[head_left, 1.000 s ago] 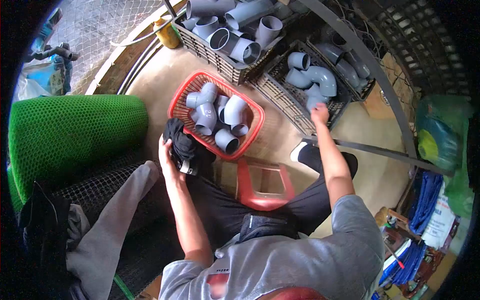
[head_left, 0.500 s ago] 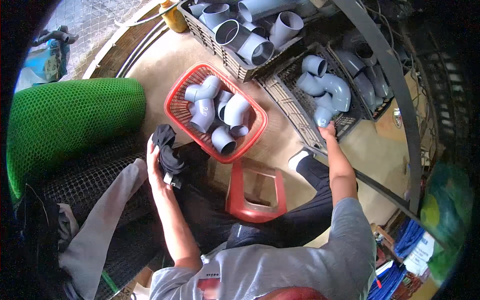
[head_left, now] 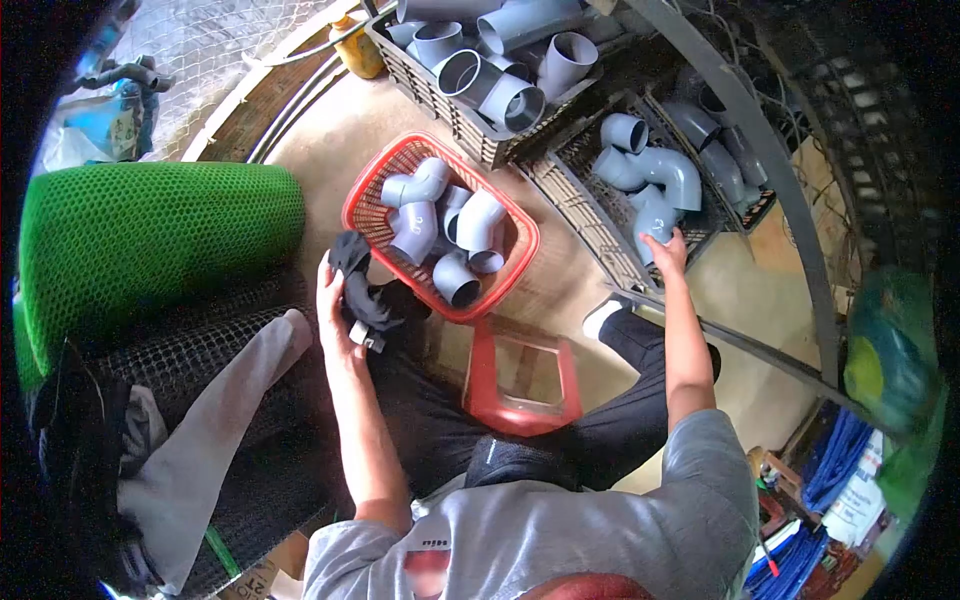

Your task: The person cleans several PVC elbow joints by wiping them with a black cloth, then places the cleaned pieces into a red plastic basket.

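My left hand [head_left: 335, 310] is closed around a bunched black cloth [head_left: 360, 285] with a pale tag, just left of a red plastic basket [head_left: 352, 205]. Several grey pipe elbows lie in that basket, among them a pipe elbow marked in white [head_left: 413, 232]. On the right, my right hand [head_left: 668, 252] grips the lower end of another grey pipe elbow [head_left: 655, 222] with a white mark. This elbow lies at the near side of a black crate [head_left: 600, 245], touching other shiny grey elbows [head_left: 672, 180].
A second black crate [head_left: 450, 115] at the top holds large grey pipe fittings. Between my legs stands a red stool [head_left: 480, 385]. Green mesh rolls [head_left: 160, 250] lie at left, and a metal bar [head_left: 750, 355] crosses at right. Blue cord bundles [head_left: 835, 460] sit lower right.
My right hand has shifted slightly up over the marked elbow, which now sits more upright in view. My left hand still holds the black cloth, and the whole view has shifted slightly.
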Available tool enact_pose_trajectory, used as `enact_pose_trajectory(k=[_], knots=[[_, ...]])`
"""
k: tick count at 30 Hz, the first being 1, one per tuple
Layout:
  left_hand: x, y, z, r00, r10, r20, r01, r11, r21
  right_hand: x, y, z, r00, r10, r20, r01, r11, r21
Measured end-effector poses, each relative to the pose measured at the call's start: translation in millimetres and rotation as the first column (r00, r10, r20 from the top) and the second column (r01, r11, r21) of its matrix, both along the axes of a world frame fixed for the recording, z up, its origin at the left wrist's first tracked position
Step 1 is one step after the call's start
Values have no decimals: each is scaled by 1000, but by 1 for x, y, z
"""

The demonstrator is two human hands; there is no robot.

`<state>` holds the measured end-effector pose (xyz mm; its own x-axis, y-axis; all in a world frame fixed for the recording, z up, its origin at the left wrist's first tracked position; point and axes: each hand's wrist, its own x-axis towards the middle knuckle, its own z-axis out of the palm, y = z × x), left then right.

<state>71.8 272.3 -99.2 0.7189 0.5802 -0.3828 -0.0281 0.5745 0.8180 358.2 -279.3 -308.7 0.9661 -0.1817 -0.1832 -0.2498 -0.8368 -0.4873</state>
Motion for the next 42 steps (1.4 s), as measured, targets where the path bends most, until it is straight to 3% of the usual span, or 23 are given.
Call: enact_pose_trajectory(k=[3,5,7,9,11,13,14,15,17,18,19,21,23,25,26,27,29,31,35,37,39,41,42], knots=[[-6,-7,1,996,-27,82,33,997,-65,-7,3,25,988,-89,127,54,965,257],[-11,-11,-2,994,-9,113,17,997,-70,-34,45,105,985,-147,87,112,940,323],[-11,-26,9,993,55,109,-41,991,-128,-58,67,150,987,-153,-40,136,695,706],[-8,-51,3,982,51,181,-28,991,-128,-92,91,183,946,-222,-236,313,440,841],[-2,-95,26,989,52,136,-37,994,-104,-127,115,198,955,-57,-291,296,137,945],[6,-129,24,987,-3,159,18,995,-95,-170,151,225,956,-22,-291,292,58,955],[7,-147,36,985,-102,142,74,979,192,-192,164,235,946,10,-324,321,120,939],[6,-163,50,977,-191,95,126,878,463,-212,174,241,932,38,-360,347,183,920],[-1,-192,64,866,-470,170,231,678,697,-239,190,227,950,181,-253,239,98,966],[-9,-195,83,832,-540,126,189,490,851,-254,196,247,952,201,-230,222,62,973],[-17,-197,99,800,-597,63,128,272,954,-264,195,243,974,155,-166,173,-32,984],[-25,-188,101,634,-773,-31,110,50,993,-269,194,238,979,149,-139,152,-81,985],[-37,-187,110,603,-797,-10,29,9,1000,-280,188,234,964,147,-220,234,-79,969],[-29,-174,116,558,-830,-19,-3,-25,1000,-298,186,230,961,229,-155,202,-198,959],[-21,-168,119,604,-796,45,1,57,998,-302,194,251,983,180,-35,36,-3,999],[-16,-166,128,686,-709,166,-6,222,975,-302,195,269,969,245,34,-52,64,997],[-8,-164,132,807,-549,218,112,504,856,-305,200,290,928,276,251,-303,168,938],[-11,-169,128,813,-535,231,163,590,791,-306,203,304,944,222,243,-280,155,947],[-48,-201,121,780,-609,141,242,502,830,-292,200,311,908,58,415,-395,447,803],[-57,-207,110,768,-635,86,149,308,940,-288,192,295,872,63,485,-455,468,758],[-56,-200,106,835,-546,59,149,328,933,-291,201,317,764,141,629,-569,605,556],[-43,-189,111,903,-390,182,170,712,682,-298,197,344,636,377,674,-706,637,310],[-39,-185,106,916,-331,226,183,846,500,-298,197,342,620,351,701,-723,603,338]])
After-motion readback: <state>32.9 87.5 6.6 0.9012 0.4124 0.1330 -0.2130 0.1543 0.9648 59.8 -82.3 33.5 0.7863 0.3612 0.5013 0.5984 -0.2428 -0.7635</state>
